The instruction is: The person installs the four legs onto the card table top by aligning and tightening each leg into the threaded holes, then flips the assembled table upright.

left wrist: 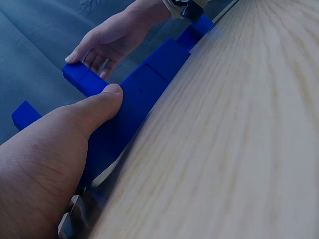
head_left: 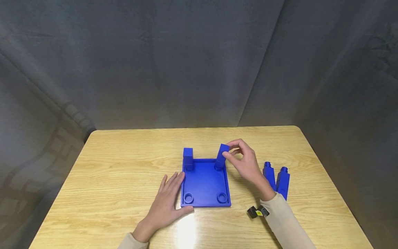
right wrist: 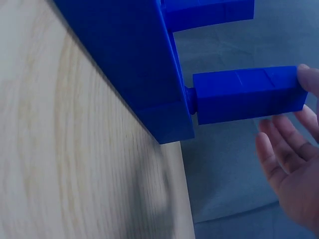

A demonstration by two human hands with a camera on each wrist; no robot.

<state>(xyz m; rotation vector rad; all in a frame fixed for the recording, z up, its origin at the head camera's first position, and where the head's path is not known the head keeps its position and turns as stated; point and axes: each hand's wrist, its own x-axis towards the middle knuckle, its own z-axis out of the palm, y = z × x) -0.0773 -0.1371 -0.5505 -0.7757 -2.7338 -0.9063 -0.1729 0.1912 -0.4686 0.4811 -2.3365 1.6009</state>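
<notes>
A blue square panel [head_left: 204, 185] with a raised rim lies on the table, round sockets at its two near corners. My left hand [head_left: 166, 204] rests against its left side, fingers straight, the thumb [left wrist: 112, 92] touching the near edge. At the far right corner my right hand [head_left: 245, 160] pinches the top of a blue square leg [head_left: 221, 157] between thumb and fingers. That leg leans to the right, and in the right wrist view its narrow threaded end [right wrist: 189, 99] shows partly outside the panel. Another blue leg [head_left: 188, 158] stands upright at the far left corner.
Two more blue legs [head_left: 283, 181] with threaded ends lie on the table [head_left: 124, 155] to the right, partly behind my right forearm. A black strap device with a yellow tag [head_left: 256, 212] is at the right wrist. Grey curtains [head_left: 171, 69] hang beyond the table.
</notes>
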